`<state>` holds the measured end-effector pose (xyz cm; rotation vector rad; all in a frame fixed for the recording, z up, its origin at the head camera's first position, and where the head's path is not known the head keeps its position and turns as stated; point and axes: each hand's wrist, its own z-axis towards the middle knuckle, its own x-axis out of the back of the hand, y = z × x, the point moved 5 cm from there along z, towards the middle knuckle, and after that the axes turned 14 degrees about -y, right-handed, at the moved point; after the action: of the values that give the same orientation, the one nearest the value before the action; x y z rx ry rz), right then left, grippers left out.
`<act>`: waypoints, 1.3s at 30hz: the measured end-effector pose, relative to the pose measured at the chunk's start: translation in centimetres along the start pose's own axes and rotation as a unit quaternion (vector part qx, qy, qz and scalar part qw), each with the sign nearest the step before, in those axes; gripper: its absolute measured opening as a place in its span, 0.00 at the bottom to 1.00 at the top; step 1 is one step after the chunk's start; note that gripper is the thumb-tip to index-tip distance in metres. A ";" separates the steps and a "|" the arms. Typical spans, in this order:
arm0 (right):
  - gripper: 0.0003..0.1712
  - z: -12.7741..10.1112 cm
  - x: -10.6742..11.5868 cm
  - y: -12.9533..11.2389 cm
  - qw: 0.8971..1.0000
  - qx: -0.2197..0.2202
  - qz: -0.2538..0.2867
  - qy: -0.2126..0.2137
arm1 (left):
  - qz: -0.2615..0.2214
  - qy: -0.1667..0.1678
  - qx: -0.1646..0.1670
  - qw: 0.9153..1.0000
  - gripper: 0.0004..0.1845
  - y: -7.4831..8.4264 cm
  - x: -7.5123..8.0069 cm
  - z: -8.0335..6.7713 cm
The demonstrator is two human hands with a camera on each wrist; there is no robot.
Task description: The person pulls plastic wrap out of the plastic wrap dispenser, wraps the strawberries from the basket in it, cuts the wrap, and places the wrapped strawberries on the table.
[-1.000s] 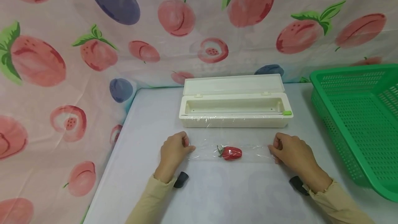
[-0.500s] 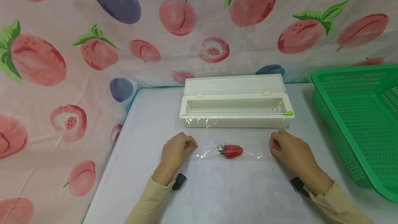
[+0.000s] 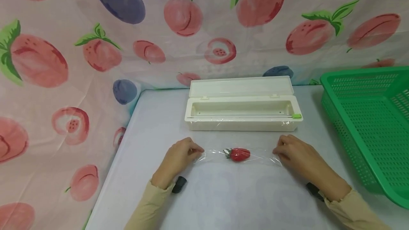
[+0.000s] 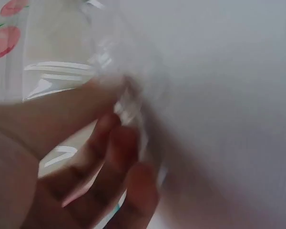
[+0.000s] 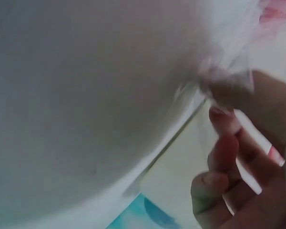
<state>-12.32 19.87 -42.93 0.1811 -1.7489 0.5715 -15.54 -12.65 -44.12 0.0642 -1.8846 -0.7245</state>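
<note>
A small red toy strawberry (image 3: 238, 154) with a green stalk lies on the grey table (image 3: 153, 116), under a sheet of clear cling film (image 3: 258, 156). My left hand (image 3: 182, 155) pinches the film's left end; in the left wrist view the crumpled film (image 4: 128, 102) sits between my fingers (image 4: 119, 162). At the film's right end my right hand (image 3: 292, 153) pinches it too, and the right wrist view shows the bunched film (image 5: 219, 76) at my fingertips (image 5: 224, 119). The film is folded over the strawberry between both hands.
A cream cling-film dispenser box (image 3: 243, 111) stands open just behind the strawberry, a green slider (image 3: 296, 116) at its right end. A green plastic basket (image 3: 370, 116) stands at the right. A fruit-print curtain (image 3: 80, 63) hangs behind and left of the table.
Both hands have carried the near edge of the film away from me, up and over the strawberry. The strawberry has rolled slightly farther from me.
</note>
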 end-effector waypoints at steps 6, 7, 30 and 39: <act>0.10 -0.5 -0.2 0.7 0.999 0.041 -0.011 -0.009 | -0.032 -0.048 -0.003 0.998 0.15 -0.2 0.0 -0.7; 0.11 -0.6 -0.3 0.8 0.999 0.047 -0.010 -0.011 | -0.030 -0.056 0.000 0.998 0.19 -0.2 0.0 -0.9; 0.15 -2.1 -0.7 1.5 0.996 0.088 -0.022 0.003 | 0.151 0.005 -0.135 0.979 0.15 0.8 -0.6 -2.2; 0.11 -2.5 -0.4 1.0 0.981 0.166 -0.063 0.082 | 0.150 -0.006 -0.138 0.979 0.13 0.4 -0.6 -2.3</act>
<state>-10.47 21.84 -43.26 0.4630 -1.4626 0.7606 -13.21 -13.14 -43.80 -0.3934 -1.7374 -0.7684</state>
